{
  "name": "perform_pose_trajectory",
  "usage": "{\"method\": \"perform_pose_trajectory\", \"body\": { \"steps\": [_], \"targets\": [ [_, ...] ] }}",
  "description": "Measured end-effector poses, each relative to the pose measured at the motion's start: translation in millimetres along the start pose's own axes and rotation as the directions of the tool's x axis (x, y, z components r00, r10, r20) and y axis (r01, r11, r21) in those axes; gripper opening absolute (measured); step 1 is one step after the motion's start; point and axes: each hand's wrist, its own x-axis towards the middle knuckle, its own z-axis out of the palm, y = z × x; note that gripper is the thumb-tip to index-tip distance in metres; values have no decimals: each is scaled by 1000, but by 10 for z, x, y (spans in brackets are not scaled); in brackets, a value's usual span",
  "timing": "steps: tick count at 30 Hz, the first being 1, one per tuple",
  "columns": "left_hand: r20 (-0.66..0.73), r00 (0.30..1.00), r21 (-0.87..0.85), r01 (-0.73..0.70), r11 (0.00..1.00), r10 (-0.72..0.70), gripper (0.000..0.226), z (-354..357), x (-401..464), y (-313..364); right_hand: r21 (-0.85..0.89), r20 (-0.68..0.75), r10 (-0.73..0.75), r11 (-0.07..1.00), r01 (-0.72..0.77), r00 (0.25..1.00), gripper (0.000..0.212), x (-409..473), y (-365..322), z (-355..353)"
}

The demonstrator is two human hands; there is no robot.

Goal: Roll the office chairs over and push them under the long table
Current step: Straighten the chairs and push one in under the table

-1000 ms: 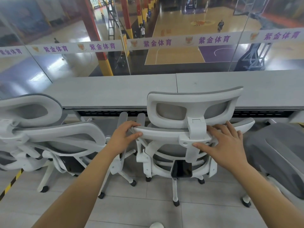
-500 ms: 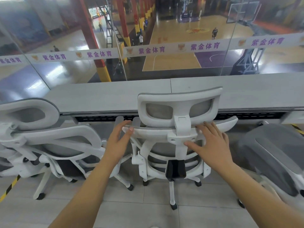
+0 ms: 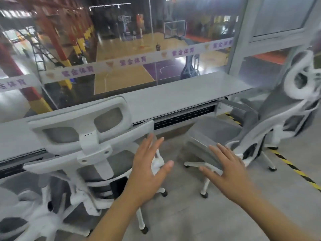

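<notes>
Head view. Both hands hung in the air with fingers spread, grasping nothing: the left hand (image 3: 147, 173) just right of the near office chair (image 3: 83, 153), the right hand (image 3: 231, 173) before the seat of the second chair (image 3: 257, 129). The near chair stood against the long tabletop (image 3: 182, 96), its seat hidden behind the backrest. The second chair stood off the tabletop's right end, turned sideways, its headrest blurred. A third chair (image 3: 26, 218) was cut off at lower left.
</notes>
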Motion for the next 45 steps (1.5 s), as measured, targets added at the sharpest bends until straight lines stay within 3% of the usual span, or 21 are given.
{"method": "perform_pose_trajectory", "body": {
  "steps": [5, 10, 15, 23, 27, 31, 39, 42, 45],
  "targets": [
    [290, 953, 12, -98, 995, 90, 68, 952, 274, 402, 29, -99, 180, 984, -178, 979, 77, -354, 837, -561],
    [388, 912, -16, -136, 991, 131, 72, 1751, 760, 770, 82, -176, 307, 951, -297, 935, 74, -408, 1526, -1046],
    [375, 922, -47, -87, 995, 98, 73, 2593, 1346, 1061, 68, -197, 298, 955, -290, 934, 71, 42, 2194, -1488],
    [328, 944, -85, 64, 994, -33, 72, 3945, 2517, 1534, -13, -113, 224, 974, -227, 968, 70, 1277, 3249, -2324],
    [315, 945, 54, 76, 996, -89, 75, 4357, 2881, 1663, 5, -94, 220, 975, -220, 971, 78, 1626, 3704, -2576],
    [258, 962, 234, 28, 972, -90, 52, 4572, 3044, 1702, 79, -58, 240, 969, -235, 969, 92, 1997, 4123, -2710],
    [161, 940, 250, 255, 934, -300, 33, 4371, 2881, 1702, 265, 214, 35, 960, -92, 976, 116, 3046, 4709, -2896],
    [101, 923, 260, 335, 906, -371, 30, 4190, 2714, 1742, 151, 311, -100, 987, 54, 945, 115, 3155, 4979, -2774],
    [7, 902, 246, 418, 875, -432, 34, 4038, 2600, 1743, -49, 270, -300, 945, 325, 915, 107, 3276, 5151, -2688]
  ]
}}
